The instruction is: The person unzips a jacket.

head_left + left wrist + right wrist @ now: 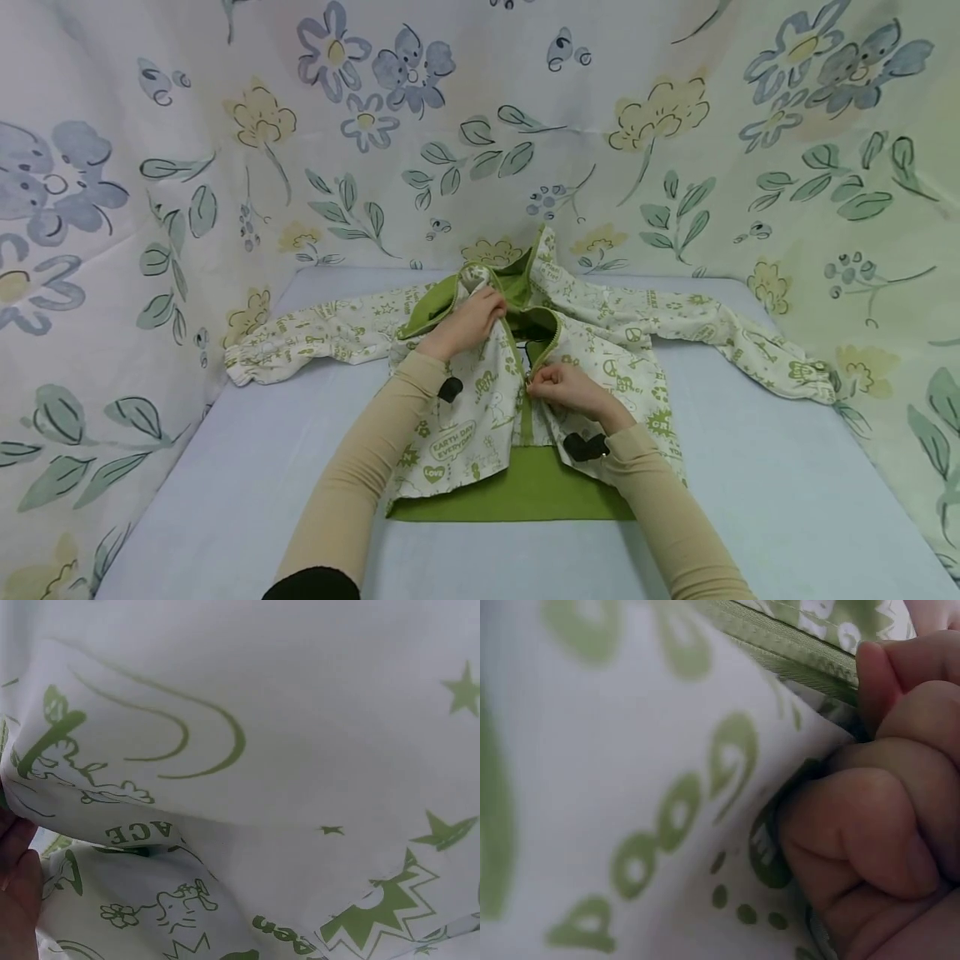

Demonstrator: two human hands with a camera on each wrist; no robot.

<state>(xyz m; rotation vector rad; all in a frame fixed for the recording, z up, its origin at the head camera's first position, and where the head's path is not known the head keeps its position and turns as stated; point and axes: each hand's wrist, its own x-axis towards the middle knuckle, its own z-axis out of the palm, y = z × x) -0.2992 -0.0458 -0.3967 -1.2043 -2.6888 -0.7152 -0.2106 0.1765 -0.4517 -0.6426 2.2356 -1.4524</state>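
A white jacket [465, 417] with green prints, a green lining and a green hem lies front up on a pale blue surface, sleeves spread to both sides. My left hand [474, 321] grips the left front edge near the collar. My right hand [558, 385] pinches the green zipper [528, 392] at mid-chest; the zipper is shut below it and open above. In the right wrist view curled fingers [885, 817] press on the zipper tape [795, 652]. The left wrist view is filled with jacket fabric [285, 780], with a bit of the hand [16, 885] at the lower left edge.
A flowered cloth backdrop [150, 167] stands close behind and on both sides of the pale blue surface [225, 475]. The jacket's sleeves reach almost to the side walls, the right cuff [813, 371] touching the backdrop.
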